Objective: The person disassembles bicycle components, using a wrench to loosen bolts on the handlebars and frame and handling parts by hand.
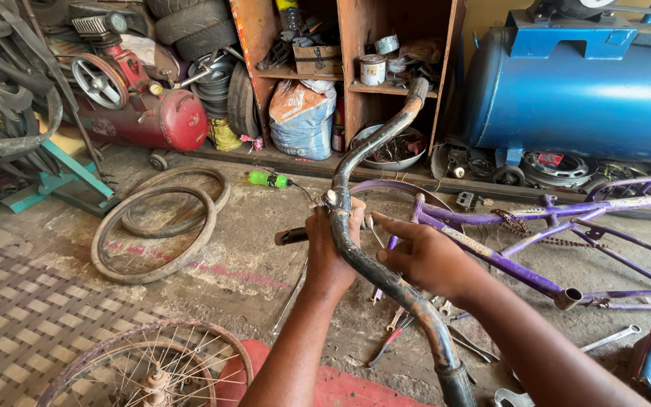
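I hold a worn, rusty black bicycle handlebar (386,275) upright in front of me. My left hand (331,245) is wrapped around its middle, near the stem clamp. My right hand (423,256) rests against the bar just to the right, with the fingers pointing at the clamp. A purple bicycle frame (521,267) lies on the concrete floor behind the bar, a chain draped over it.
Loose tyres (156,226) lie on the floor at left, a spoked wheel (152,365) near my left arm. Wrenches and pliers (393,332) are scattered below the hands. A red compressor (145,113), wooden shelves (356,75) and a blue tank (574,87) line the back.
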